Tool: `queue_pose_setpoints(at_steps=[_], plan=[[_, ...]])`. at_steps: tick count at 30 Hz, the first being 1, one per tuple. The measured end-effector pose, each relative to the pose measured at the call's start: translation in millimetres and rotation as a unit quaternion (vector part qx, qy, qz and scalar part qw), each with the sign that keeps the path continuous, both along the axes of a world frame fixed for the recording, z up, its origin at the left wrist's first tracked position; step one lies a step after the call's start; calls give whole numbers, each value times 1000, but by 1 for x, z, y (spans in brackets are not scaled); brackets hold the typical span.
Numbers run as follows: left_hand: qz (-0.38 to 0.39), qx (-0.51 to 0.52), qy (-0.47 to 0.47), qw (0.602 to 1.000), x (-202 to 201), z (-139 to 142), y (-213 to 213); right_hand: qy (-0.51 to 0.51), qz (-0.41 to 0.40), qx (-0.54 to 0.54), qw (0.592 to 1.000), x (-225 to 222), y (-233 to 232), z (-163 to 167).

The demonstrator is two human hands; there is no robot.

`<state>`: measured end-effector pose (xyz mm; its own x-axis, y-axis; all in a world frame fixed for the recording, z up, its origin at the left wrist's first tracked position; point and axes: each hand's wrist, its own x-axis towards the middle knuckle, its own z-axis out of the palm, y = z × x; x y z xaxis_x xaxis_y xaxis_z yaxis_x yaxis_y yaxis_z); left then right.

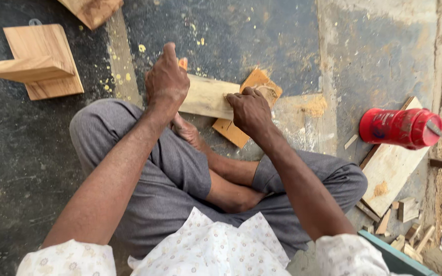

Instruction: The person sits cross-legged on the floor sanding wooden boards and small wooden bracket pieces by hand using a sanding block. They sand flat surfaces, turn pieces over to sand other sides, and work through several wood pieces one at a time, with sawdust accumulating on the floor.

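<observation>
I sit cross-legged on a dark floor. My left hand (166,79) is closed around an orange-tipped tool, of which only the tip (182,63) shows, at the left end of a pale wooden block (208,96). My right hand (250,108) presses down on the block's right end, fingers curled over it. The block lies across a flat orange-brown board (234,132) on the floor, with my bare foot (188,132) just under it. Sawdust lies beside the board.
An L-shaped wooden piece (39,64) lies at the upper left, another wood piece (92,9) at the top. A red cylindrical container (400,128) rests on its side on a plank (392,171) at right, with several wood offcuts (407,225) below.
</observation>
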<state>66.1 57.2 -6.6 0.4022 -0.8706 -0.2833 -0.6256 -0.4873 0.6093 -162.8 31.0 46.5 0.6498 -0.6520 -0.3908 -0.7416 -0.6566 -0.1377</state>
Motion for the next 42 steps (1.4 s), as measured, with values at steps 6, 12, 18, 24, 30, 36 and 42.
queue_pose_setpoints(at_steps=[6,12,18,24,30,36,42], plan=[[7,29,11,999,-3,8,-3,35,-43,53,997,-16,-12,8],[3,35,15,999,-3,8,-5,-26,54,-85,995,10,6,-16],[13,45,25,999,-5,-5,-2,5,53,-36,998,2,16,-39],[11,71,16,997,-4,1,-6,-56,82,-26,995,17,3,-49],[24,69,26,997,-5,-7,-7,4,10,17,1000,29,-1,-44],[18,15,22,999,-4,-15,-6,-72,-107,101,987,-1,5,-20],[6,5,12,1000,-6,-11,-4,-139,-63,-114,982,-29,46,-40]])
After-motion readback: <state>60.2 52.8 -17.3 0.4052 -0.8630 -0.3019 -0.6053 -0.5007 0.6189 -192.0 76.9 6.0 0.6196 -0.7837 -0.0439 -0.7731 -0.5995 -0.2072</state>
